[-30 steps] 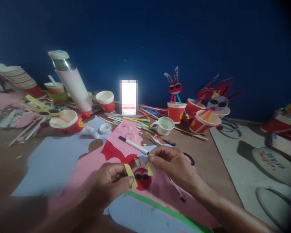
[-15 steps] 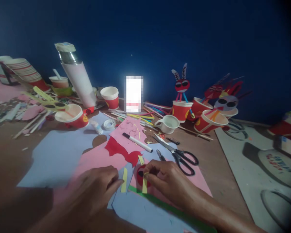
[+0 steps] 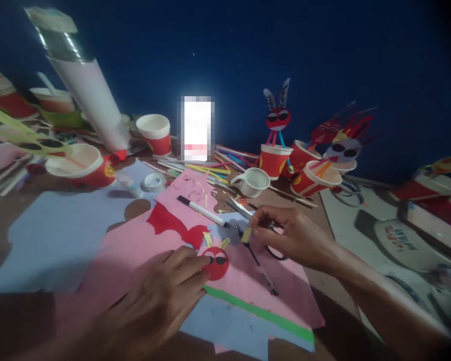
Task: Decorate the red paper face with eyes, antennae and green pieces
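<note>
My left hand (image 3: 169, 291) lies with its fingers stretched out, their tips on the left edge of a round red paper face (image 3: 218, 268). The face has black-and-white eyes and two small yellow paper pieces at its top. My right hand (image 3: 289, 233) is closed, with a short yellow paper strip (image 3: 247, 234) pinched between thumb and fingers. Under that hand are scissors (image 3: 241, 208), their handles partly hidden. A thin dark pen-like tool (image 3: 261, 268) lies on the pink paper (image 3: 285, 291) below the strip. Left of it lies a capped marker (image 3: 203, 210).
Red paper cups (image 3: 156, 135) stand along the back, some holding paper-face figures (image 3: 278, 120). A tall flask (image 3: 86, 95) leans at left in view. A white cup (image 3: 251, 182), coloured sticks (image 3: 206, 168), a tape roll (image 3: 153, 182) and blue paper (image 3: 52, 240) surround the work.
My right hand has moved up and right with a yellow strip, uncovering the red face. My left hand has moved right onto the face's edge. The camera view has shifted.
</note>
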Motion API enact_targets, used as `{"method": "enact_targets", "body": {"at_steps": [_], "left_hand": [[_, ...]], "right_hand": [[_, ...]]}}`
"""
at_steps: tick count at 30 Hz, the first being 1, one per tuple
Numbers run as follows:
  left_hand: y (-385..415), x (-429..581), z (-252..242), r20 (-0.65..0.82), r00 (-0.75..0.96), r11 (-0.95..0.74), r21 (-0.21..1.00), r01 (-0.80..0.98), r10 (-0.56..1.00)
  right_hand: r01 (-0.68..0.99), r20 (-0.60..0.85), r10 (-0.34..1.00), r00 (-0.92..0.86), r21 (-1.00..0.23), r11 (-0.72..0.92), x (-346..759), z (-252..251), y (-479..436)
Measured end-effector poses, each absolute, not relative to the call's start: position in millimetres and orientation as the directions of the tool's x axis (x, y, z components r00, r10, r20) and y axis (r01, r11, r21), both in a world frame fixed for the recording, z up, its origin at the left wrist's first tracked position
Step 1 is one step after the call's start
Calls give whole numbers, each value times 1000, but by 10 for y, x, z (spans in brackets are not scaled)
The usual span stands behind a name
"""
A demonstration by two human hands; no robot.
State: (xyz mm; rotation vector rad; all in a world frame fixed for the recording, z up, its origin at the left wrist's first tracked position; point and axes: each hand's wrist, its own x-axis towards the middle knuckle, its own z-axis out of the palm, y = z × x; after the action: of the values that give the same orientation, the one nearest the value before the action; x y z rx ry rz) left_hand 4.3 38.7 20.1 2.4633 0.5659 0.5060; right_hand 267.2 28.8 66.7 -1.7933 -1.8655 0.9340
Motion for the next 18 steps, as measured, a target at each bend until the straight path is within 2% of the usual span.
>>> {"method": "enact_targets", "body": {"at_steps": [3, 7, 9, 11, 14, 18], "left_hand": [[404, 51, 99, 194, 887, -832, 472, 290, 419], [422, 88, -51, 201, 890, -858, 417, 299, 408], [435, 101, -99, 208, 894, -873, 386, 298, 397], [449, 109, -109, 219, 901, -895, 339, 289, 374], [464, 120, -67, 224, 906, -912, 292, 289, 360], [473, 156, -1, 230, 913, -927, 253, 279, 337]], "right_hand": [[743, -272, 954, -126, -663, -92, 2903, 669, 196], [837, -323, 943, -76, -536, -115, 3066, 615, 92], [890, -300, 954, 3, -435, -139, 3081, 597, 75], [910, -217, 973, 74, -385, -155, 3066, 582, 75], [888, -93, 992, 82, -446, -115, 2989, 542, 74], [836, -55, 998, -29, -549, -6, 2779, 437, 36]]}}
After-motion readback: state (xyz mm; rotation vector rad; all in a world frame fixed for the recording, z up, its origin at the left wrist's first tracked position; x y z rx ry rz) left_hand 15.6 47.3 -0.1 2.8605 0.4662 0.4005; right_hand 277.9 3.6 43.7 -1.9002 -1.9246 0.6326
